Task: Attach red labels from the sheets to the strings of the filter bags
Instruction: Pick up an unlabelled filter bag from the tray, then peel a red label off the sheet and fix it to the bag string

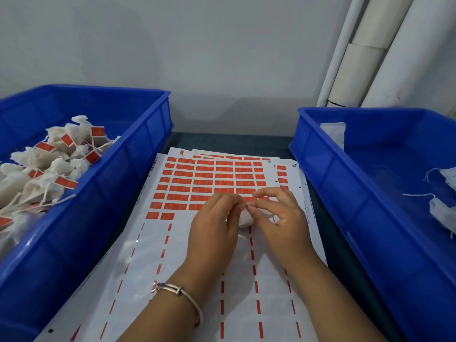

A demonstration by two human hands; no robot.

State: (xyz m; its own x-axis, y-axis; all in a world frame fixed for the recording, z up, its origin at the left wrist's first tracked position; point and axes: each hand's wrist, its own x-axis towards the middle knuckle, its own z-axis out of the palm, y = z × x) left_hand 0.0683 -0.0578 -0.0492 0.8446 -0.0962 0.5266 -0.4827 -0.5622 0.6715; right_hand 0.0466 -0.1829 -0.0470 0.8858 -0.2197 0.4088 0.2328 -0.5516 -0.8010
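Observation:
A label sheet (172,243) lies on the table between two crates, its far half still filled with red labels (204,175). Over the sheet's middle, my left hand (212,233) and my right hand (278,213) meet fingertip to fingertip, pinching something small that I cannot make out. A white filter bag (244,219) sits on the sheet just under and between the hands, mostly hidden by them. My left wrist wears a metal bangle.
The blue crate (138,174) on the left holds several filter bags with red labels (49,166) on their strings. On the right, another blue crate (325,178) holds a few unlabelled white bags (441,213). More label sheets (283,174) lie underneath. White pipes (365,53) stand at the back right.

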